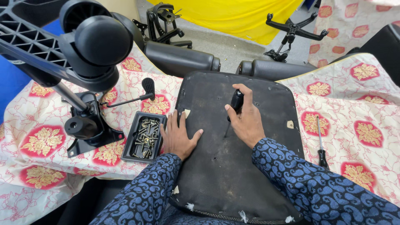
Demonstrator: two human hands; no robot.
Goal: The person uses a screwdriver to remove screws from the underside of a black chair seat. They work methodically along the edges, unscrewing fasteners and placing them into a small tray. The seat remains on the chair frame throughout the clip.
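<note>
An upturned black chair seat (250,175) lies in front of me, its flat underside facing up. My left hand (178,136) rests flat on its left edge, fingers spread, holding nothing. My right hand (246,118) grips a black-handled screwdriver (236,102) upright, its thin shaft pointing down onto the seat's underside near the middle. Both sleeves are dark blue with a paisley print.
A black tray (127,146) of brass-coloured screws sits left of the seat. Farther left stands a chair tilt mechanism with lever (89,125); a wheeled chair base (83,41) looms above it. A second screwdriver (320,143) lies on the patterned cloth at right. Black armrests (179,56) lie behind.
</note>
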